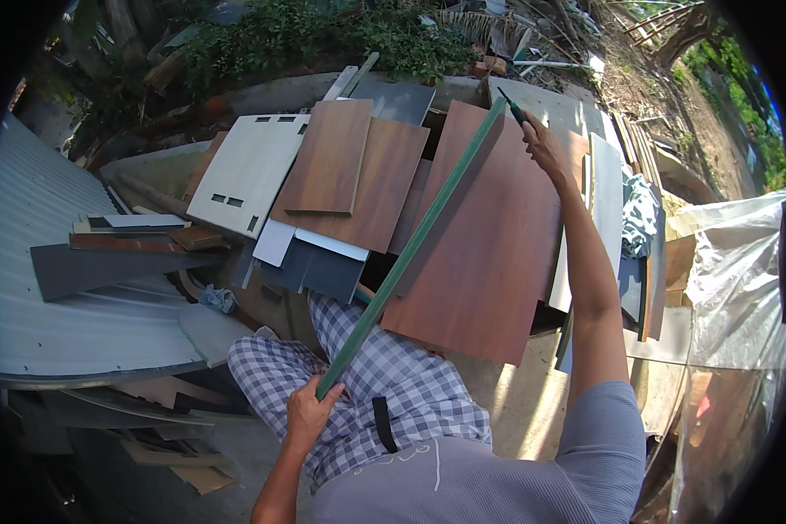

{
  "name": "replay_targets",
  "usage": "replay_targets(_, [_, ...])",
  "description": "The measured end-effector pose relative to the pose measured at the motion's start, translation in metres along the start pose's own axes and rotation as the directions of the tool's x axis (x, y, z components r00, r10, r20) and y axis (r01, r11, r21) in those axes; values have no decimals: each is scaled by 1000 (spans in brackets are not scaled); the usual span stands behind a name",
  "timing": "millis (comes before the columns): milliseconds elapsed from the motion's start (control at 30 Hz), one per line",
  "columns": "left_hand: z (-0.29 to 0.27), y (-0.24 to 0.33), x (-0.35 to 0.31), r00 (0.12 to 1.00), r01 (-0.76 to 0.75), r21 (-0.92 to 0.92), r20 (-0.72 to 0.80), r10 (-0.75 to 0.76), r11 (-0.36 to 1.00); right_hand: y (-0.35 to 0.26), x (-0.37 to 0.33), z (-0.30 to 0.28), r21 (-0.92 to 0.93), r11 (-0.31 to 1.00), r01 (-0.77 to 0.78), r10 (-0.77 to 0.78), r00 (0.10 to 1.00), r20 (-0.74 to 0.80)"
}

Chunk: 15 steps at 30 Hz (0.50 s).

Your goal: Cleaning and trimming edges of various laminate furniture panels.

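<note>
Nearest, the left hand (pixel 306 412) is clamped on the near end of a green bar (pixel 430 218), above checked trousers (pixel 358 341). The bar slants across the left edge of a large reddish-brown panel (pixel 489 253), out past its near left corner; whether it rests on the panel, I cannot tell. Dark grey boards (pixel 323 269) and overlapping brown boards (pixel 332 157) crowd that left edge, with a slotted pale panel (pixel 244 170) beyond them and a corrugated metal sheet (pixel 52 236) farther left. Rightward lie a crumpled cloth (pixel 639 214) and clear plastic sheeting (pixel 742 271). Near the panel's far edge, the right hand (pixel 543 150) is closed around a thin, dark pointed tool (pixel 515 111) beside the bar's far end. Bushes (pixel 323 44) stand farthest off. The bar looks long, straight and narrow, its face dull green, its side brownish.
</note>
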<state>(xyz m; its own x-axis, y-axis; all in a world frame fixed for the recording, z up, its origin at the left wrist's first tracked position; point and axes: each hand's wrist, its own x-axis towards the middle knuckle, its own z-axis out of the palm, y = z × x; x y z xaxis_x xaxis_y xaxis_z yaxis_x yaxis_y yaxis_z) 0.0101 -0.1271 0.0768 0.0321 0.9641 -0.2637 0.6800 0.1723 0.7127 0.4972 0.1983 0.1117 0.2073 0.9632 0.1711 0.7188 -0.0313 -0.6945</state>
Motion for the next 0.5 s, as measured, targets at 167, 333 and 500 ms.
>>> replay_targets(167, [0,-11,-13,999,29,-77,-10,-30,997,-7,-13,-6,83,994,-75,66,992,106])
replay_targets(333, [-3,-28,-17,1000,21,-166,-13,-23,986,-26,-47,-9,0,981,-192,180,924,337])
replay_targets(500, [-8,-16,-14,998,23,-444,66,7,896,-72,-128,14,468,882,-54,29,998,60])
